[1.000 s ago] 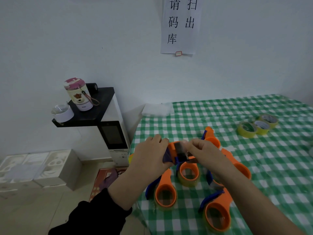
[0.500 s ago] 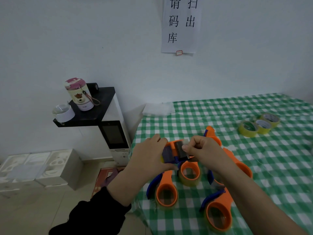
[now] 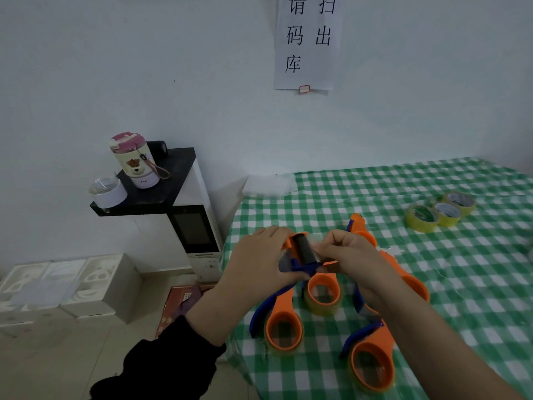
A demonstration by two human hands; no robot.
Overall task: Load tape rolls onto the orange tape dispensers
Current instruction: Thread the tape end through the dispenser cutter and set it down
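I hold an orange tape dispenser [image 3: 320, 290] above the table's left edge, its yellowish tape roll hanging on the ring below my hands. My left hand [image 3: 259, 261] grips the dispenser's head by the black roller. My right hand [image 3: 349, 255] pinches the clear tape end at that roller. Two more orange dispensers with blue levers lie on the cloth: one [image 3: 284, 327] under my left wrist, one [image 3: 372, 365] under my right forearm. Another orange dispenser [image 3: 360, 226] lies behind my right hand. Three loose yellow tape rolls [image 3: 438, 215] sit at the far right.
The table wears a green-and-white checked cloth [image 3: 432, 284]; its left edge runs under my left hand. A white appliance with a black top [image 3: 184, 215] stands left of the table, carrying a pink-lidded cup [image 3: 134, 161]. White foam boxes [image 3: 57, 284] lie on the floor.
My hands have tilted the dispenser head, so the black roller now faces up more. My right fingers have shifted a little along the tape end at the roller.
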